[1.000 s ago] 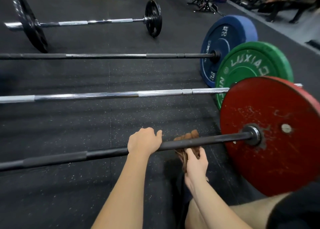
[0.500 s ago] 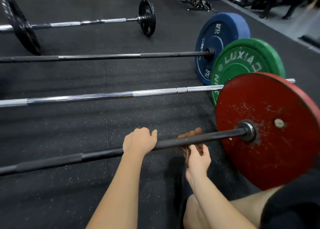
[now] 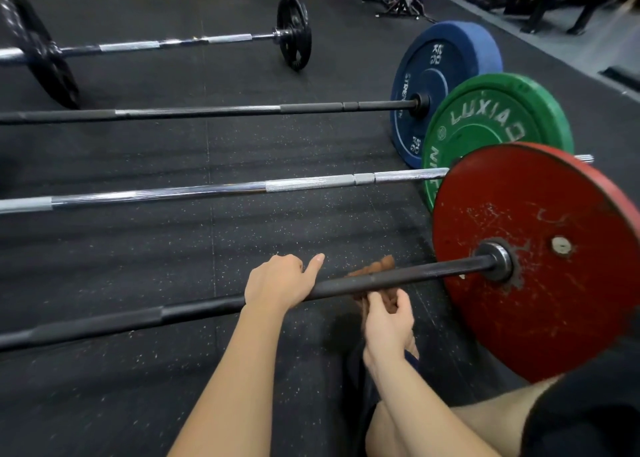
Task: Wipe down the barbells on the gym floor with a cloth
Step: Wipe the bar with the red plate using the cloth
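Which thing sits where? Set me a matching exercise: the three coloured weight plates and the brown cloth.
Things: 1 red round weight plate; 2 green round weight plate; 3 blue round weight plate; 4 brown cloth.
Places: A on the chrome bar; B round the nearest black bar, in the right hand; C on that black bar's end; D on the dark third bar.
Pairs: 1-C, 2-A, 3-D, 4-B.

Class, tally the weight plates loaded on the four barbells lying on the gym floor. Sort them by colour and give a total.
Black plates: 2
Blue plate: 1
Green plate: 1
Red plate: 1
Total: 5
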The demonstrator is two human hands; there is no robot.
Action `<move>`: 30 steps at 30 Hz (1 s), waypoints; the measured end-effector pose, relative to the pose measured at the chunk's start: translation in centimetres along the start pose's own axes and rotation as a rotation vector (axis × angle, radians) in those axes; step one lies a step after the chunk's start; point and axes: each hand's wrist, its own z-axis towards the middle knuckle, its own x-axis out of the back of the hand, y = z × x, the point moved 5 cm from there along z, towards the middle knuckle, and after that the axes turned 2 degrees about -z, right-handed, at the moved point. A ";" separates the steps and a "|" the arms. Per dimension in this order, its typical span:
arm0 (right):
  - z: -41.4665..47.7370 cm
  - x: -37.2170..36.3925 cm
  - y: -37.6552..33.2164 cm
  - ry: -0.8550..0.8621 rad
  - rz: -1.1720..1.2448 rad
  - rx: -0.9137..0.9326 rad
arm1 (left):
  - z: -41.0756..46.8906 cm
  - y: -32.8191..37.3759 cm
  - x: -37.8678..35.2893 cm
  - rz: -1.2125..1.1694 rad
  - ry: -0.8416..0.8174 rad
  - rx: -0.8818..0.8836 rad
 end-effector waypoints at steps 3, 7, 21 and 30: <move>1.9 2.0 -1.4 0.109 0.057 -0.025 | 0.0 0.1 0.0 0.009 -0.014 -0.001; 0.8 0.9 -1.5 0.003 0.124 0.014 | 0.4 1.1 -0.1 0.023 -0.019 -0.014; 3.1 5.2 -3.8 0.111 0.018 0.115 | 1.9 9.8 -4.0 0.053 -0.091 -0.187; 2.3 3.4 -1.0 0.057 -0.106 0.098 | 2.8 9.9 -4.1 0.004 -0.182 -0.105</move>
